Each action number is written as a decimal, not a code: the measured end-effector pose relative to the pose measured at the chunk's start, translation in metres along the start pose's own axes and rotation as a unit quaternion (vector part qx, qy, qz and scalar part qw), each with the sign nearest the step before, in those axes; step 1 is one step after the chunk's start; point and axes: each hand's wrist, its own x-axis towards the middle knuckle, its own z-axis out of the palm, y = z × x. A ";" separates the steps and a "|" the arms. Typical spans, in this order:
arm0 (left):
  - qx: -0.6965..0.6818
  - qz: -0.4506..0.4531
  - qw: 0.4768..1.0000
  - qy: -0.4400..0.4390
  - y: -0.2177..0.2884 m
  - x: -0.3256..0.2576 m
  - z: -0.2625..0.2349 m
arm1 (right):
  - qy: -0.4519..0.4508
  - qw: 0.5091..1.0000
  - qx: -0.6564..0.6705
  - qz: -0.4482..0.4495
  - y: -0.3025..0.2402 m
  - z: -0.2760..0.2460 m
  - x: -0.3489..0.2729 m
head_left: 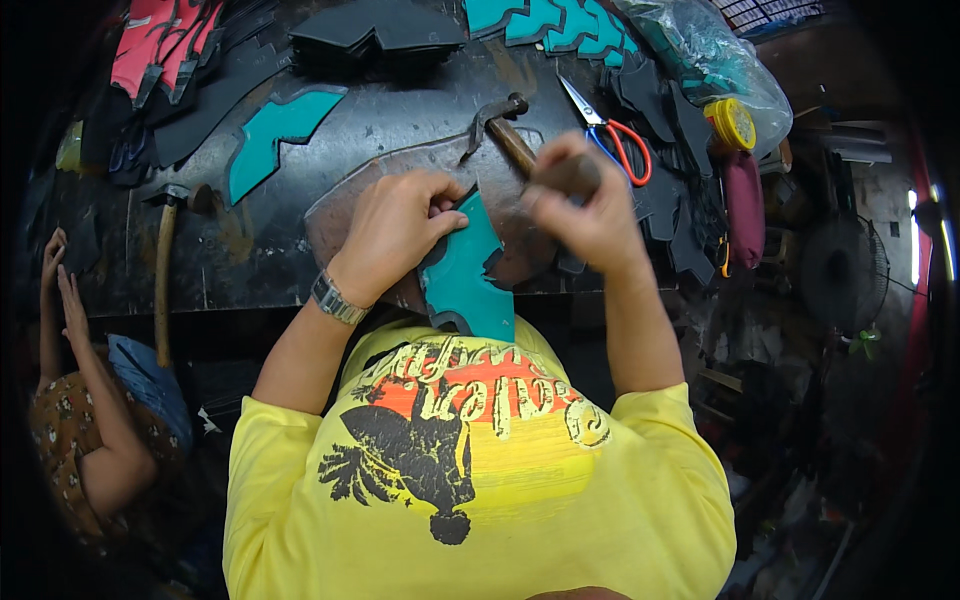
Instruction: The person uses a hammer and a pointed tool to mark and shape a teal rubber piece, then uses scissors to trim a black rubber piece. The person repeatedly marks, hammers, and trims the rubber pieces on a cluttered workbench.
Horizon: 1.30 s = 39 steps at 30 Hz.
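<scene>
My left hand (400, 225) pinches the upper end of a teal cut piece (468, 270) with black edging. This flat piece lies partly on a brown board (380, 170) and hangs over the table's near edge against my shirt. My right hand (590, 205) is up to the right of the piece, blurred by motion. Its fingers close round the wooden handle of a hammer (513, 145), whose dark metal head points away from me above the board. Motion smears the handle's end at my fingers. Just beyond that hand lie scissors (625, 145) with red and blue handles.
Another teal piece (280, 135) lies left, near a second hammer (166, 250) jutting over the edge. Stacks of black pieces (375, 35), teal pieces (555, 22) and red pieces (160, 50) line the far side. A yellow container (733, 123) stands right. A co-worker's arms (95, 370) show left.
</scene>
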 end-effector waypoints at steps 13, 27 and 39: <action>0.031 0.081 0.994 0.060 0.001 -0.009 0.012 | 0.140 0.984 0.111 -0.004 0.035 0.058 -0.026; 0.058 0.132 0.987 0.066 0.002 -0.014 0.015 | 0.191 0.966 0.175 -0.018 0.049 0.062 -0.028; 0.073 0.142 0.987 0.033 0.001 -0.015 0.013 | 0.147 0.986 0.069 -0.039 0.046 0.057 -0.026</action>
